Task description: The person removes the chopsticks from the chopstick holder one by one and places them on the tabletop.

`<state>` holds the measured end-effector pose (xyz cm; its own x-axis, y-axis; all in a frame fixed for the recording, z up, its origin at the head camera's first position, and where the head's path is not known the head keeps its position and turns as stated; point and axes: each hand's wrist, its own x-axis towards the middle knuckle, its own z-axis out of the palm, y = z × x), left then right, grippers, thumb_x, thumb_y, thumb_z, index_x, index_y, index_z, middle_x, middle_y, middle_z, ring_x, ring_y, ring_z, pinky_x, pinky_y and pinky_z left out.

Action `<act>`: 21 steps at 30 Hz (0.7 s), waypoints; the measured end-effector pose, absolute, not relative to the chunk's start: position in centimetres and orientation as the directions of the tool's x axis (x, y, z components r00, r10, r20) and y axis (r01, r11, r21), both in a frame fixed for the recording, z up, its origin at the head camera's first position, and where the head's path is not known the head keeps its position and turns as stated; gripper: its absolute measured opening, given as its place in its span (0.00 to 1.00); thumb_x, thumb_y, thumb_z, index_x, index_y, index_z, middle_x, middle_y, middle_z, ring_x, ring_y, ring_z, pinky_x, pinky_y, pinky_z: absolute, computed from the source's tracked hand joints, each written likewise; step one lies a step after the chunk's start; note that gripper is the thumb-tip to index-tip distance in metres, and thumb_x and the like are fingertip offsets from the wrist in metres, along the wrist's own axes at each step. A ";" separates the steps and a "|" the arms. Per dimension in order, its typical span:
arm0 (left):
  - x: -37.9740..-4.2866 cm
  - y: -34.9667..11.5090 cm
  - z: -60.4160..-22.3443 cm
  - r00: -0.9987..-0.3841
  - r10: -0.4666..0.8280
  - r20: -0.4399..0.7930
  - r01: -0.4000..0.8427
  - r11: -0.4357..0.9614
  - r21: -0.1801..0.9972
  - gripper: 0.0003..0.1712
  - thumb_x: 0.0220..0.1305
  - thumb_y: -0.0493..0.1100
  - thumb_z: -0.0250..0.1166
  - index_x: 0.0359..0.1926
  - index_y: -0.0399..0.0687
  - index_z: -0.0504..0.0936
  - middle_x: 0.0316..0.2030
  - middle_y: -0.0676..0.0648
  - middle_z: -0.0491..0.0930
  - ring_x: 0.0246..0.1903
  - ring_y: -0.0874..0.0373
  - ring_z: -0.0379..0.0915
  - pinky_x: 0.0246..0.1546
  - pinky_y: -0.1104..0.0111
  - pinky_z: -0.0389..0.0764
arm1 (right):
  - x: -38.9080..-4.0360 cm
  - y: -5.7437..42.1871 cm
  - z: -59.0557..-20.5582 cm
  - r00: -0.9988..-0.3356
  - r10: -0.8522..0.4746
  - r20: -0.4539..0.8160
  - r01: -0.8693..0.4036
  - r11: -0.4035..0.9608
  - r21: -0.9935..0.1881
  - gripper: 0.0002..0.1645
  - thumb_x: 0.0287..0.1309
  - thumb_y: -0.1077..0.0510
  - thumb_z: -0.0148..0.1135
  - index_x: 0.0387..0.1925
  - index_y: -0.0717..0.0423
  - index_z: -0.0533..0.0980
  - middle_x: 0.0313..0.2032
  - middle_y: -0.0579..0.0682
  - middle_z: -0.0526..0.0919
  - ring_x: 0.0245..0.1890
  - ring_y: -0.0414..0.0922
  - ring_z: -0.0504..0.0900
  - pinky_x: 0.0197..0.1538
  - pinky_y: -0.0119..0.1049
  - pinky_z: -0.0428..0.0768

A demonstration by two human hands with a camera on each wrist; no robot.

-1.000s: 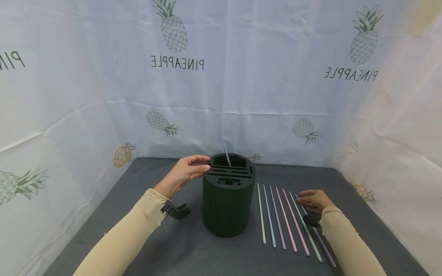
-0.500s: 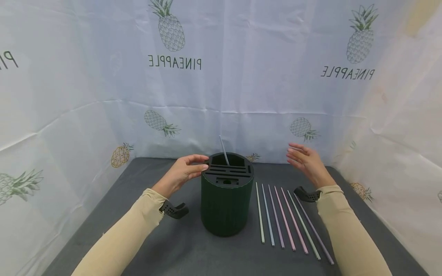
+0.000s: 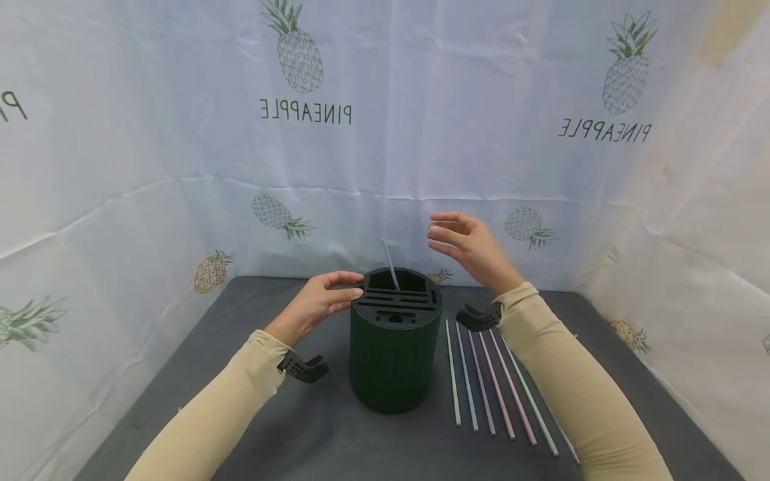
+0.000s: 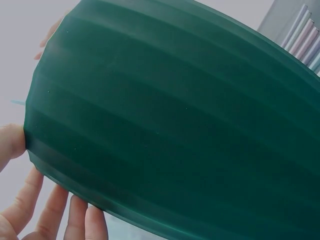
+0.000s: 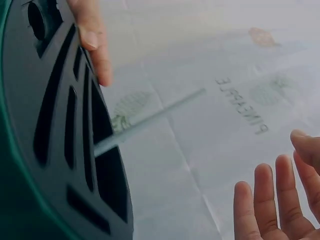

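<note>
A dark green knife holder [image 3: 394, 364] with a black slotted top stands upright on the table. My left hand [image 3: 321, 300] holds it at the left of its rim, thumb near the top edge and fingers [image 4: 54, 210] along the side. One thin bluish chopstick [image 3: 391, 264] leans out of the large rear opening. Above and right of that opening my right hand [image 3: 466, 244] is raised, apart from the holder, its fingers [image 5: 265, 195] extended with nothing between them. Several pastel chopsticks [image 3: 484, 381] lie in a row right of the holder, the rightmost partly behind my right forearm.
The dark grey table [image 3: 313, 427] reaches back to a white curtain [image 3: 385, 147] with pineapple prints, which also encloses both sides. A black wrist strap [image 3: 479, 317] on my right arm hangs over the far ends of the chopsticks.
My right hand has risen from the rightmost chopstick and moved left to above the holder's right rear. The chopsticks stay where they lay. My left hand stays on the holder.
</note>
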<state>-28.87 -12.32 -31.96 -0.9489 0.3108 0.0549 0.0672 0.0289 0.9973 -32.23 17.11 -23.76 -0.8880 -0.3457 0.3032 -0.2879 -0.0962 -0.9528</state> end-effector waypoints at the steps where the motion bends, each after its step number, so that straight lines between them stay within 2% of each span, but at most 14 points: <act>1: -28.9 -12.3 -32.0 -0.949 0.311 0.055 0.067 0.029 0.997 0.27 0.64 0.40 0.65 0.63 0.40 0.72 0.67 0.41 0.64 0.63 0.46 0.66 0.66 0.52 0.67 | -32.3 16.6 -23.7 -0.885 -0.358 0.298 -0.287 -0.083 -0.954 0.17 0.66 0.62 0.58 0.55 0.53 0.73 0.55 0.49 0.73 0.58 0.50 0.74 0.60 0.39 0.77; 5: -28.8 -12.4 -32.1 -0.950 0.307 0.051 0.064 0.031 0.997 0.28 0.64 0.40 0.65 0.63 0.40 0.72 0.66 0.41 0.64 0.63 0.46 0.66 0.66 0.52 0.67 | -32.7 14.9 -23.7 -0.876 -0.402 0.267 -0.275 -0.038 -0.961 0.19 0.64 0.63 0.60 0.56 0.57 0.73 0.56 0.54 0.73 0.63 0.57 0.70 0.59 0.41 0.78; 13: -29.0 -12.3 -32.0 -0.951 0.304 0.050 0.061 0.029 0.998 0.28 0.64 0.42 0.66 0.63 0.40 0.72 0.64 0.41 0.66 0.61 0.48 0.68 0.66 0.52 0.68 | -33.4 12.8 -24.5 -0.877 -0.449 0.172 -0.253 0.128 -0.959 0.22 0.61 0.66 0.62 0.56 0.63 0.72 0.58 0.59 0.73 0.60 0.57 0.74 0.58 0.45 0.79; 21: -29.0 -12.3 -32.0 -0.949 0.312 0.055 0.068 0.032 0.997 0.28 0.64 0.42 0.66 0.63 0.40 0.72 0.64 0.40 0.67 0.62 0.47 0.67 0.66 0.52 0.67 | -33.3 11.9 -25.1 -0.862 -0.496 0.102 -0.262 0.265 -0.928 0.21 0.61 0.65 0.63 0.55 0.63 0.73 0.56 0.62 0.74 0.54 0.54 0.78 0.53 0.41 0.83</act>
